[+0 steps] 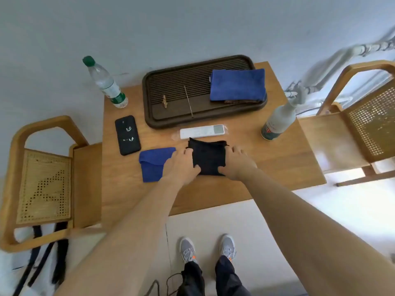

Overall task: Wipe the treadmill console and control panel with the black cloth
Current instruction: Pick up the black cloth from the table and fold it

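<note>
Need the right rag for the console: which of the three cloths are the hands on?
The black cloth, held between left hand and right hand; both other cloths are blue.

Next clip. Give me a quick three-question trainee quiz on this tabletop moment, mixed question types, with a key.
1. True or false: both hands, the left hand and the right hand, are on the black cloth.
2. What lies directly behind the black cloth? A) white remote control B) black phone C) spray bottle
3. Fill in: the folded blue cloth at the back rests on the dark ____.

Key: 1 true; 2 A; 3 tray.
</note>
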A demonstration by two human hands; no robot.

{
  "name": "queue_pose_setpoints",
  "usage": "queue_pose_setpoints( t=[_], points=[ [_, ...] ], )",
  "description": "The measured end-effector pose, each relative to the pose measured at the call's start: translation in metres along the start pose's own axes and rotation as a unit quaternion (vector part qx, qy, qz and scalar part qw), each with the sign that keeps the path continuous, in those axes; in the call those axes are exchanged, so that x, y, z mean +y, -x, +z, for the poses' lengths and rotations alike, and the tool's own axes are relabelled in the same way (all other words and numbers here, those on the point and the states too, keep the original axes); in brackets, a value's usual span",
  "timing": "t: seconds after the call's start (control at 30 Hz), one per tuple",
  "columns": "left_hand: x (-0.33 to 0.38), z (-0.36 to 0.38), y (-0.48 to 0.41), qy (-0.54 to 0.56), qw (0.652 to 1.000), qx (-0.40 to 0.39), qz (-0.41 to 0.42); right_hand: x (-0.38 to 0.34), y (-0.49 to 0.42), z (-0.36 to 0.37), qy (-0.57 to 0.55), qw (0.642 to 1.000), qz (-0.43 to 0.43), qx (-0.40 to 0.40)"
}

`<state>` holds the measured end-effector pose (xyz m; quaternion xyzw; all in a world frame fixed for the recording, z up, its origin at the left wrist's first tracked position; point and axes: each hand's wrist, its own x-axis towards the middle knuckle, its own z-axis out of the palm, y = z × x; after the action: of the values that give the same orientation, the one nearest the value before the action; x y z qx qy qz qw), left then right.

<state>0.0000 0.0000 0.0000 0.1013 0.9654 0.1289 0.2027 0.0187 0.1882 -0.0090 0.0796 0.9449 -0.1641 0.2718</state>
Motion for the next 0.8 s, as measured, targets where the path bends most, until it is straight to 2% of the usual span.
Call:
queue_pose_setpoints(
  t=[0.1,0.23,0.4,0.53,0.63,0.8],
  points=[
    [0.004,0.023,-0.011,-0.004,0.999,0.033,-0.012,0.007,-0.009,0.030,-0.045,0.999,0.015,-0.001],
    [0.010,0.053,-0.021,-0.008,0.999,0.001,-0.044,0.011,-0.014,0.058,-0.081,0.996,0.019,0.034],
    [0.014,0.069,-0.008,-0.019,0.997,-0.057,-0.051,0.018,-0.003,0.069,-0.146,0.989,0.030,0.018],
    [0.022,0.051,-0.003,-0.022,0.994,-0.101,-0.034,0.029,0.020,0.058,-0.265,0.963,0.043,0.021],
    [0.037,0.029,0.000,0.001,0.997,-0.078,0.012,0.037,0.045,0.040,-0.329,0.944,0.033,0.018],
    [0.071,0.002,0.013,0.058,0.978,-0.190,0.063,0.051,0.091,0.011,-0.433,0.899,0.041,0.052]
  ],
)
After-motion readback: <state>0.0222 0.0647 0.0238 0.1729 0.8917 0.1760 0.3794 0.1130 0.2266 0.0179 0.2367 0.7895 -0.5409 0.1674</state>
